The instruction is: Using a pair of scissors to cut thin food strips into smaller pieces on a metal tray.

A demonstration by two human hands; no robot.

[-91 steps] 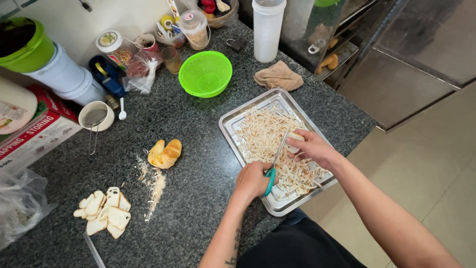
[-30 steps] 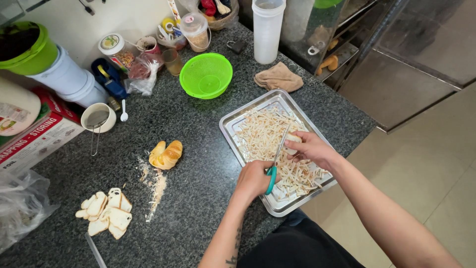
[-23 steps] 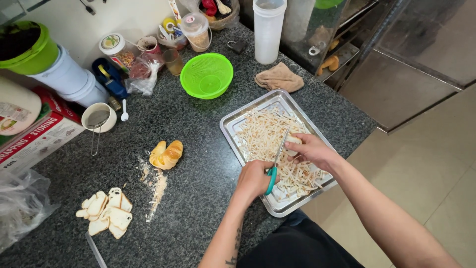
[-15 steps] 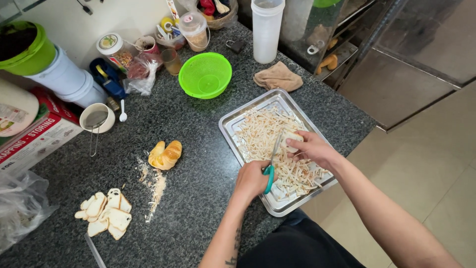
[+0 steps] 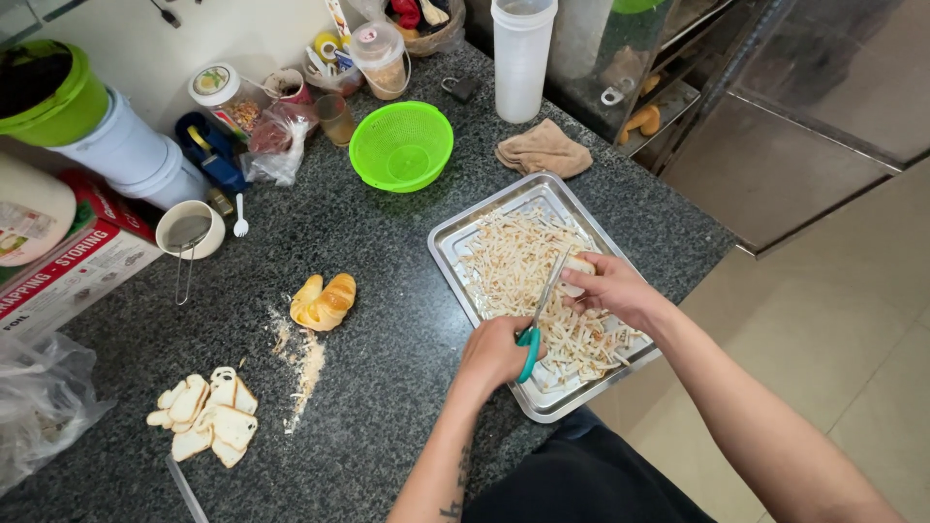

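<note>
Dark speckled granite worktop (image 5: 387, 320), tiled floor at right, wall clutter cut off at top edge. Metal tray (image 5: 448, 242) at worktop's front corner, full of pale bread strips (image 5: 513, 261). Left hand (image 5: 494, 353) closed around teal-handled scissors (image 5: 539, 315); blade tips hard to see among strips. Right hand (image 5: 610, 288) pinches a bread piece (image 5: 579, 264), mostly hidden by fingers. Green colander (image 5: 400, 145) behind tray, bread roll (image 5: 325, 301) left.

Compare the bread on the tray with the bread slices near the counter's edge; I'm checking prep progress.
The bread strips are thin shreds heaped in the metal tray; the bread slices are flat, whole pieces stacked on the bare counter. Both look pale and toasted.
</note>
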